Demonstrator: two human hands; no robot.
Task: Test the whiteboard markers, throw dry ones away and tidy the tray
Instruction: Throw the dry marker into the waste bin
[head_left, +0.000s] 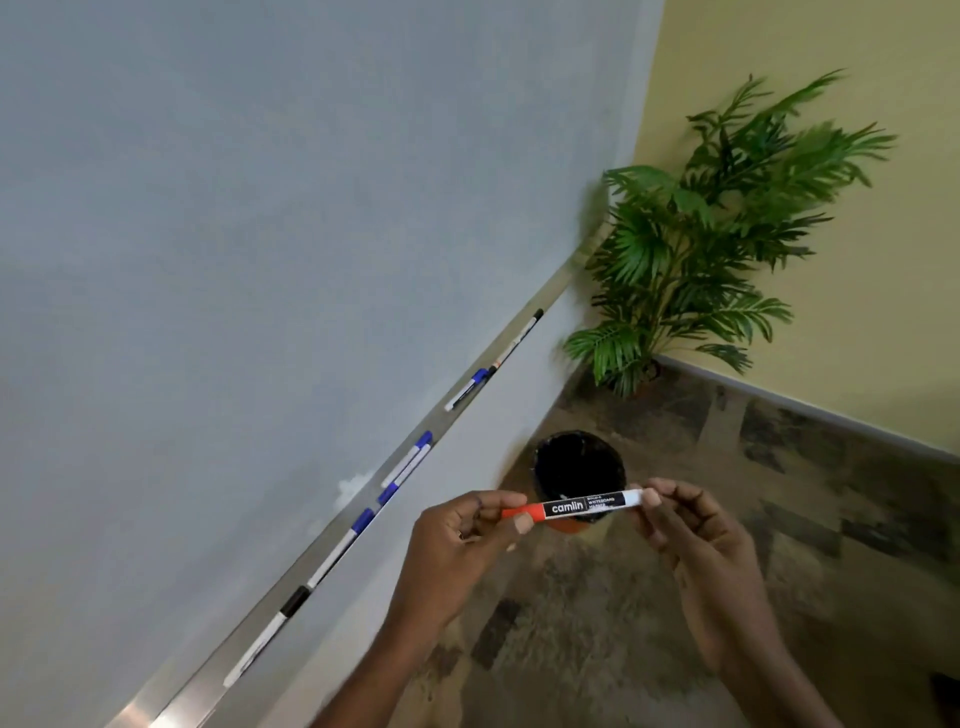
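A red-capped whiteboard marker (582, 505) with a black label lies level between both hands. My left hand (462, 540) pinches its red cap end; my right hand (691, 530) holds its white tail end. Right behind and below the marker stands a round bin (576, 462) with a black inside on the floor. Along the metal tray (306, 561) under the whiteboard (260, 234) lie several markers: a black-capped one (270, 631), blue-capped ones (343, 545) (408, 462) (467, 387), and a black one (519, 338) further along.
A potted green palm (706, 234) stands in the corner by the yellow wall (857, 312). The floor (779, 519) is mottled stone. A small white smudge (350, 488) shows on the board just above the tray.
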